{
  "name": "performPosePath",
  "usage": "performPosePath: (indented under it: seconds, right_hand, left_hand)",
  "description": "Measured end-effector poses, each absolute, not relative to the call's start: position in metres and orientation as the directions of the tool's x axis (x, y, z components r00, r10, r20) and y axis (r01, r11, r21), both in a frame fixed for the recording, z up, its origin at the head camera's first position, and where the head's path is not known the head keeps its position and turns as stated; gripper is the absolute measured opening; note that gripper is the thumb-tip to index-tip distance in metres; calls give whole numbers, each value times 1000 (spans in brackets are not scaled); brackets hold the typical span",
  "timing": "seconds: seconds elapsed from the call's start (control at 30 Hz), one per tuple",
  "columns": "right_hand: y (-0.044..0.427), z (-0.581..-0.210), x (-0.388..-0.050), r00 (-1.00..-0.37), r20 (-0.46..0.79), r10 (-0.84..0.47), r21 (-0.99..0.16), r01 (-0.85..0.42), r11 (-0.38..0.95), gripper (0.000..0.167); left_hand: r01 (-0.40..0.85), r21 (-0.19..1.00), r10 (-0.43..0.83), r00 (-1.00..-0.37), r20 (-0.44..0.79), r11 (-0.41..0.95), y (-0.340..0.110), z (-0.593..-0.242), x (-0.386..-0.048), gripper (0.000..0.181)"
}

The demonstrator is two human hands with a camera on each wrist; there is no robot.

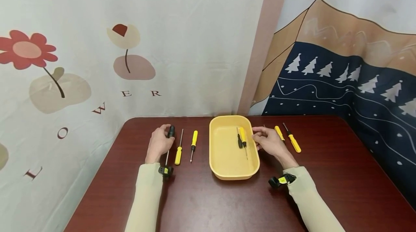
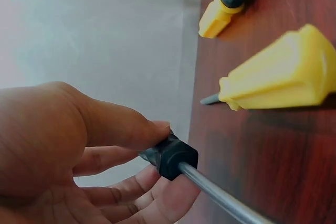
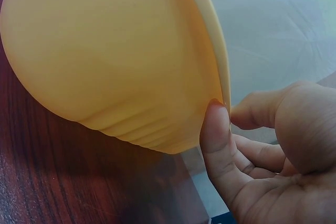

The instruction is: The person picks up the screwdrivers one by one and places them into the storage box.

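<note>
In the head view my left hand (image 1: pixel 160 140) pinches a screwdriver with a black handle (image 1: pixel 171 131), its metal shaft pointing toward me. The left wrist view shows the thumb and fingers round that black handle (image 2: pixel 172 157). My right hand (image 1: pixel 270 141) pinches the right rim of a yellow plastic tray (image 1: pixel 227 169); in the right wrist view the thumb and a finger meet at the tray's edge (image 3: pixel 223 66). Inside the tray lie a small black-handled screwdriver (image 1: pixel 239 141) and a yellow-and-black screwdriver (image 1: pixel 243 136).
Between the left hand and the tray lie a yellow-handled screwdriver (image 1: pixel 178 155) and a yellow-and-black one (image 1: pixel 194 140). Right of the right hand are another yellow-and-black screwdriver (image 1: pixel 294 143) and a partly hidden yellow handle (image 1: pixel 279 132). A printed curtain (image 1: pixel 195 44) hangs behind the dark red table (image 1: pixel 201 203).
</note>
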State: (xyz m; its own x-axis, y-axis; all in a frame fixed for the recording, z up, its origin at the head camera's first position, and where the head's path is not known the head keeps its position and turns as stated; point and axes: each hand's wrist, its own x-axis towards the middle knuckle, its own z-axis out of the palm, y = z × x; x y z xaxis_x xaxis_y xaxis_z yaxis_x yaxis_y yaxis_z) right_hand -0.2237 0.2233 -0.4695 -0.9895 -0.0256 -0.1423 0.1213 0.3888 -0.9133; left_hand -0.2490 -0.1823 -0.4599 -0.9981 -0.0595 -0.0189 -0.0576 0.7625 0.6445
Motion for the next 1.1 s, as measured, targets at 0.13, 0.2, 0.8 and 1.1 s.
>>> performPosePath:
  seconds: [0.13, 0.2, 0.8, 1.1]
  right_hand:
    - [224, -469, -224, -990, -137, -27, -914, 116, 388, 42]
    - [223, -470, -224, -990, -137, -26, -914, 117, 388, 42]
    - [223, -471, -223, -989, -146, -25, -916, 126, 382, 42]
    - [225, -471, -224, -987, -158, -10, -913, 142, 383, 42]
  left_hand:
    - [-40, 656, -71, -997, 20, 753, -180, -457, -249, 57]
    - [-35, 668, -76, -997, 33, 743, -179, -455, -249, 57]
    - [-68, 859, -124, -992, -6, 508, -165, -447, -248, 59]
    - [-50, 919, -52, -998, -33, 391, -149, -446, -249, 59]
